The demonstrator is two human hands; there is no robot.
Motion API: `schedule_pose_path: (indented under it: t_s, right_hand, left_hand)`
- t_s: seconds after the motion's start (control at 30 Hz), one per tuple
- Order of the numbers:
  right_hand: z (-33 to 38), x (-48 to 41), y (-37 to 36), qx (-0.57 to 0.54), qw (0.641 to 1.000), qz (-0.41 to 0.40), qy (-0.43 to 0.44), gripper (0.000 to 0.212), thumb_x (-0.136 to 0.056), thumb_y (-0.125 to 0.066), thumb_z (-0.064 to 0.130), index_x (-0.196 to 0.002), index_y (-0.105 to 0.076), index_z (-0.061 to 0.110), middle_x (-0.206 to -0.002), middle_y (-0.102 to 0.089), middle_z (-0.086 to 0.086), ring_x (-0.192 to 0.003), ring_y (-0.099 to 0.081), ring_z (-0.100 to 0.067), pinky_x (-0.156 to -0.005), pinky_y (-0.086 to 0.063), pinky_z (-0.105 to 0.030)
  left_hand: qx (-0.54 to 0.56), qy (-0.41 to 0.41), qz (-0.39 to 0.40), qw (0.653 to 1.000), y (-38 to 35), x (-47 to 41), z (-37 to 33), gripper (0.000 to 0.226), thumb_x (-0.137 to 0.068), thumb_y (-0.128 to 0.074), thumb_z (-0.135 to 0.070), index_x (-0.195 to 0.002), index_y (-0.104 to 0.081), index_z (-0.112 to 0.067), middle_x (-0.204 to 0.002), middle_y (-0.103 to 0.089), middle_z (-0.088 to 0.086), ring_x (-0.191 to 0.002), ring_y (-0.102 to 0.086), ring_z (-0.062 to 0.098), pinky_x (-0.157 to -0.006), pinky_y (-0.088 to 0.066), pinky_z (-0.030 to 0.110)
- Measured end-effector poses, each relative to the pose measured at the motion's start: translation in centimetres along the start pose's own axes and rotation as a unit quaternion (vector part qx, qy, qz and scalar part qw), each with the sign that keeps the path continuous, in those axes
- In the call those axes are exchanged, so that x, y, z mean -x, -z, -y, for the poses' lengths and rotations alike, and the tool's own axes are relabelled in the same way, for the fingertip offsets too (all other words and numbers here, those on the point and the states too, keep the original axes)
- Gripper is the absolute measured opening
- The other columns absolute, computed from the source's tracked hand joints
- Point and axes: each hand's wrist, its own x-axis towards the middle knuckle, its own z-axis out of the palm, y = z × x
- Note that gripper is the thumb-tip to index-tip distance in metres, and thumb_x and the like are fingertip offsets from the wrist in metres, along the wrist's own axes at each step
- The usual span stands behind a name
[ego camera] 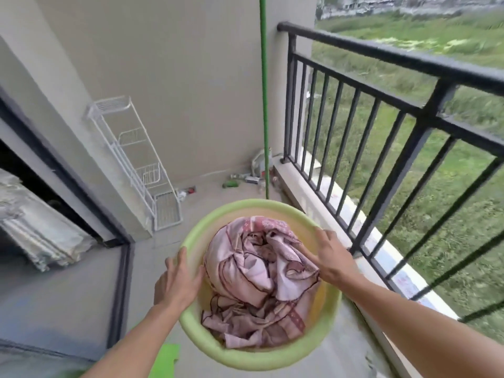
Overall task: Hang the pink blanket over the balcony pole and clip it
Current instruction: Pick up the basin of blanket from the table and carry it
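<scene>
The pink blanket [256, 279] lies crumpled in a round green basin [218, 214] in front of me, above the balcony floor. My left hand [177, 282] grips the basin's left rim, thumb inside and fingers outside. My right hand [332, 255] covers the right rim, with its thumb side pressing on a fold of the blanket. A thin green pole [263, 77] runs straight up just beyond the basin. The black balcony railing [409, 61] stands to my right. No clips are visible.
A white wire rack [141, 170] leans on the wall at the left. Small clutter [245, 178] lies in the far corner. A dark door frame [120, 282] and folded fabric [35, 227] are on my left. A green object [163, 358] lies below the basin.
</scene>
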Motion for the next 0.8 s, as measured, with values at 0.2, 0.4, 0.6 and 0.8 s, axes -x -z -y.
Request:
schedule_pose_path:
  t_s: [0.2, 0.4, 0.6, 0.8]
  right_hand:
    - [4.5, -12.9, -5.4, 0.001, 0.999, 0.028, -0.021, 0.089, -0.073, -0.036, 0.084, -0.142, -0.029, 0.029, -0.135, -0.042, -0.006, -0.108, -0.059, -0.03, -0.079, -0.049, -0.038]
    - [9.2, -23.9, -9.7, -0.036, 0.994, 0.054, -0.089, 0.09, -0.077, -0.042, 0.076, -0.148, -0.02, 0.025, -0.141, -0.037, -0.009, -0.107, -0.057, -0.027, -0.075, -0.047, -0.037]
    - [10.2, -30.4, -13.8, -0.095, 0.978, 0.069, -0.17, 0.097, -0.075, -0.042, 0.078, -0.15, -0.017, 0.022, -0.146, -0.032, -0.01, -0.119, -0.05, -0.028, -0.094, -0.047, -0.042]
    - [8.0, -38.7, -19.2, -0.101, 0.964, 0.075, -0.234, 0.09, -0.08, -0.045, 0.073, -0.149, -0.017, 0.021, -0.142, -0.034, -0.011, -0.12, -0.049, -0.029, -0.096, -0.045, -0.044]
  left_hand:
    - [0.002, 0.0, 0.029, 1.0, -1.0, -14.4, 1.2, 0.062, -0.091, -0.043, -0.051, -0.142, -0.021, -0.023, -0.123, -0.045, 0.014, -0.095, -0.06, 0.037, -0.072, -0.044, 0.037]
    - [-0.007, -0.04, 0.066, 0.997, -1.4, -29.6, 2.2, 0.059, -0.093, -0.043, -0.048, -0.142, -0.021, -0.025, -0.12, -0.044, 0.013, -0.085, -0.059, 0.033, -0.067, -0.044, 0.035]
    - [-0.039, -0.092, 0.118, 0.988, -3.1, -41.8, 1.0, 0.062, -0.093, -0.043, -0.049, -0.143, -0.013, -0.028, -0.131, -0.04, 0.014, -0.095, -0.059, 0.036, -0.069, -0.044, 0.035]
    - [-0.065, -0.132, 0.175, 0.974, -8.7, -52.8, -2.3, 0.062, -0.091, -0.043, -0.049, -0.142, -0.015, -0.026, -0.135, -0.038, 0.016, -0.109, -0.054, 0.037, -0.083, -0.046, 0.042]
